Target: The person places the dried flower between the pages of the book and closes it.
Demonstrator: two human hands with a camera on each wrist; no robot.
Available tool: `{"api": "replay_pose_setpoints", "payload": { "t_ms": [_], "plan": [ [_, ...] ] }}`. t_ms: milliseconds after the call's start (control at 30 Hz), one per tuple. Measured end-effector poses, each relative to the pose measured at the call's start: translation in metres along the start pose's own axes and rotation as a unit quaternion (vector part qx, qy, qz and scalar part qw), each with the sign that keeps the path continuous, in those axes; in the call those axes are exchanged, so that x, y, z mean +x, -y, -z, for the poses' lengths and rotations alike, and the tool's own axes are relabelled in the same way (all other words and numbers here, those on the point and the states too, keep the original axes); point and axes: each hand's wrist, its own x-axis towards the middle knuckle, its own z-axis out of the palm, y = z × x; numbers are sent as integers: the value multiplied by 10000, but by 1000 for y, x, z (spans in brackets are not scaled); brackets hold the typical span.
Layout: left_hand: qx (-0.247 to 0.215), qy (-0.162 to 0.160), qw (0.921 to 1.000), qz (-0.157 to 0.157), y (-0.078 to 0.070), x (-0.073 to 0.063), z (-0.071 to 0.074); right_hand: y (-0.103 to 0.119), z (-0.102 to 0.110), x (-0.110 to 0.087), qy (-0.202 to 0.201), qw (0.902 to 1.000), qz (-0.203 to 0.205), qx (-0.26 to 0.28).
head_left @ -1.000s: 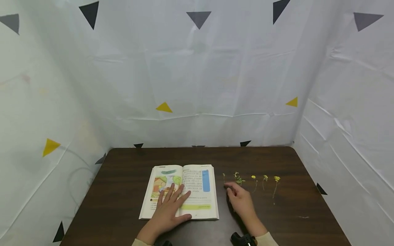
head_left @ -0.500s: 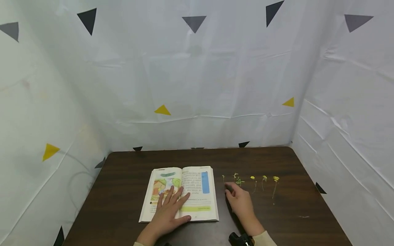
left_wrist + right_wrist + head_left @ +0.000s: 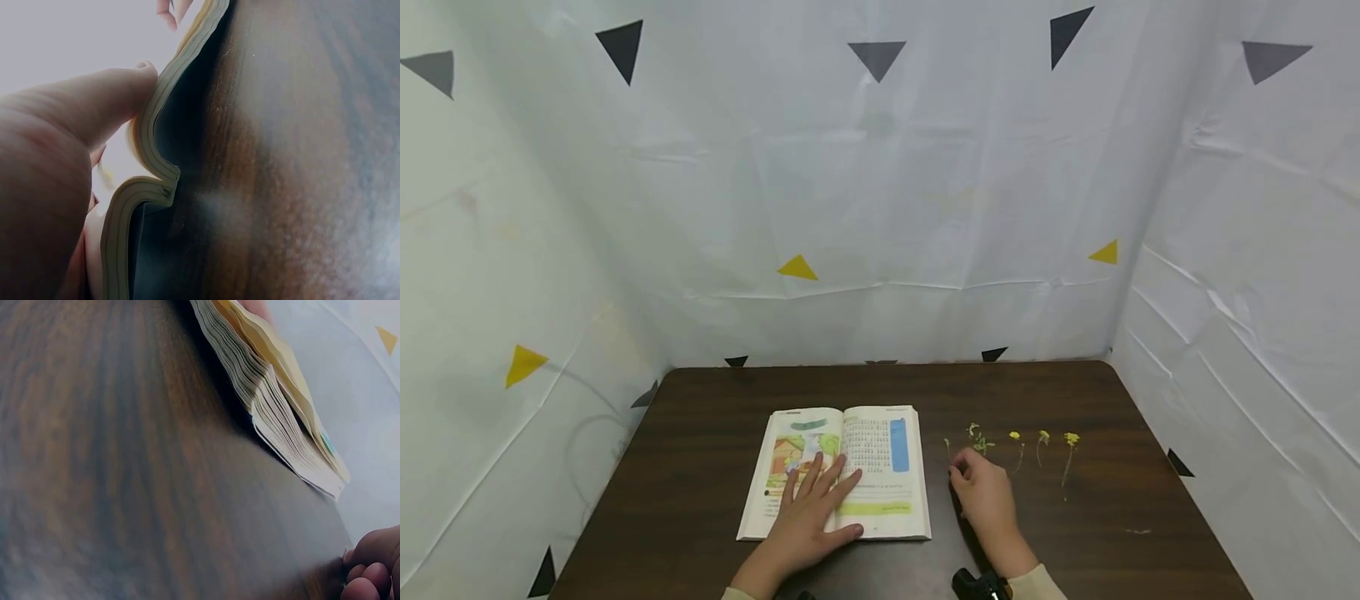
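An open book (image 3: 880, 496) with printed, coloured pages lies on the dark wooden table. My left hand (image 3: 808, 508) rests spread across its pages, fingers straight, and the left wrist view has the thumb (image 3: 119, 94) at the book's lower edge. To the right of the book, my right hand (image 3: 988, 497) pinches the stem of a small green sprig (image 3: 947, 443) between thumb and forefinger, low over the table. In the right wrist view the curled fingers (image 3: 369, 575) show at the lower right corner; most of the sprig is hidden there.
A leafy green sprig (image 3: 981, 442) lies just beyond the right hand. Further right are thin yellow-flowered stems (image 3: 1067, 467) in a row on the table (image 3: 775, 383). White sheeting with black, grey and yellow triangles surrounds the table on three sides.
The small sprig and the right hand's fingertips have shifted slightly toward the person. The left hand stays on the book. The head view has tilted a little.
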Motion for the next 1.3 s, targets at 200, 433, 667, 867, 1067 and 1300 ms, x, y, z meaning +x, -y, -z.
{"api": "replay_pose_setpoints", "payload": {
  "t_ms": [200, 433, 667, 867, 1067, 1300],
  "plan": [
    [-16, 59, 10000, 41, 1, -3, -1, 0, -3, -2, 19, 9998, -187, -57],
    [-11, 38, 10000, 17, 3, -2, 0, 1, -1, 0, 110, 9997, -195, 70],
    [-81, 106, 9999, 54, 2, -1, 1, -7, 8, 7, 625, 9815, -756, 1643],
    [-29, 101, 9999, 41, 3, 0, 2, -13, 9, 11, 662, 9752, -264, 2094],
    [-46, 125, 9999, 66, 4, 0, 2, -14, 10, 9, 842, 9685, -351, 2317],
    [-147, 153, 9998, 67, 2, 0, 3, -13, 12, 9, 995, 9601, -271, 2601]
  ]
}}
